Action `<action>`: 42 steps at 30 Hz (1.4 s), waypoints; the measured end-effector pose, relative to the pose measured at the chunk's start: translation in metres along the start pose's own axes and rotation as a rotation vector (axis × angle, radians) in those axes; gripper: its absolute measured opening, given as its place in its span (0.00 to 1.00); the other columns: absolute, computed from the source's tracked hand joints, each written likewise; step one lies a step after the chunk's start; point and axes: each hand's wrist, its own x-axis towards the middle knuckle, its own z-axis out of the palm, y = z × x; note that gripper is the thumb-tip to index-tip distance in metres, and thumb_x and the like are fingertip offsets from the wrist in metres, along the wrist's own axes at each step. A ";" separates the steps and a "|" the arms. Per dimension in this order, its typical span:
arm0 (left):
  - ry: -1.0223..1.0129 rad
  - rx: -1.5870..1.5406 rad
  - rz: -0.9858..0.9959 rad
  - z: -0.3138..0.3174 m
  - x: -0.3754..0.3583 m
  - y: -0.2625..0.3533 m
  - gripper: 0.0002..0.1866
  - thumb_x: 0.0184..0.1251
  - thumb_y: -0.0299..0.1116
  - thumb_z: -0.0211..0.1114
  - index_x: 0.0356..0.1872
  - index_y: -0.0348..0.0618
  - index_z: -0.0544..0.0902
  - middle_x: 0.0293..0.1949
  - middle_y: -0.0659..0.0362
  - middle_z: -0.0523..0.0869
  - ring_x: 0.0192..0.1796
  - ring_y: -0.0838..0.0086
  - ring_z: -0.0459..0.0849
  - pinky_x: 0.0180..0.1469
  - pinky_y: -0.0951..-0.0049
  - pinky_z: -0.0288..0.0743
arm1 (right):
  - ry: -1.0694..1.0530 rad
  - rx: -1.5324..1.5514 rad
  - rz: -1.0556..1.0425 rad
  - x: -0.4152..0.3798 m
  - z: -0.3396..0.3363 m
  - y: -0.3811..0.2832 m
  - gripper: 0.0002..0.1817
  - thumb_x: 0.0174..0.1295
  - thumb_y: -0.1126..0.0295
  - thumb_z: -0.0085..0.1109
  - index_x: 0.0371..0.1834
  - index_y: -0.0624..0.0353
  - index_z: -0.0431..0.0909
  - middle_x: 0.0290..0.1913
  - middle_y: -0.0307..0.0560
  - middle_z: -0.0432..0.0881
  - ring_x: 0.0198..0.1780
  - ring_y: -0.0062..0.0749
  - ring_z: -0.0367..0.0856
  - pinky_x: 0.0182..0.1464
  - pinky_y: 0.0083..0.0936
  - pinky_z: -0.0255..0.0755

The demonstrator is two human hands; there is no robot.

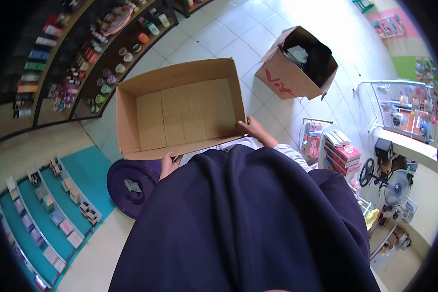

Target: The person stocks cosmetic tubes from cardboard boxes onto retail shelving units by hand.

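The person stands holding an open, empty brown cardboard box (180, 109) against the waist, above the white tiled floor (219, 34). The left hand (168, 164) is curled over the near rim at its left end; the right hand (252, 129) is closed on the near right corner. How far the fingers wrap underneath cannot be seen.

Risks noted: both grips sit on one edge only, so the far end hangs unsupported and could tip down. The box and the dark skirt (248, 224) hide the footing. A purple round plastic lid (131, 187) lies near the feet, and a second open cardboard box with red lettering (297, 65) stands just ahead; both look like trip hazards.
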 end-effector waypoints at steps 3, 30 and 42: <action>0.050 0.046 0.004 0.040 -0.009 -0.008 0.10 0.55 0.18 0.52 0.39 0.30 0.69 0.42 0.49 0.72 0.46 0.60 0.76 0.50 0.53 0.80 | -0.139 0.786 0.372 0.003 -0.059 0.016 0.50 0.50 0.34 0.55 0.69 0.52 0.50 0.65 0.57 0.60 0.52 0.52 0.74 0.49 0.48 0.70; 0.440 0.094 0.075 0.194 0.052 -0.127 0.25 0.51 0.14 0.52 0.53 0.36 0.63 0.51 0.49 0.68 0.51 0.54 0.74 0.49 0.42 0.77 | 0.352 1.354 0.540 0.208 -0.328 0.333 0.12 0.53 0.81 0.42 0.38 0.82 0.70 0.39 0.65 0.75 0.38 0.55 0.81 0.39 0.40 0.84; 0.507 0.215 0.111 0.240 0.060 -0.128 0.30 0.49 0.15 0.52 0.53 0.39 0.51 0.54 0.44 0.64 0.53 0.51 0.72 0.49 0.42 0.76 | 0.336 1.517 0.431 0.112 -0.385 0.246 0.11 0.62 0.78 0.43 0.44 0.75 0.71 0.44 0.58 0.77 0.46 0.42 0.79 0.50 0.34 0.79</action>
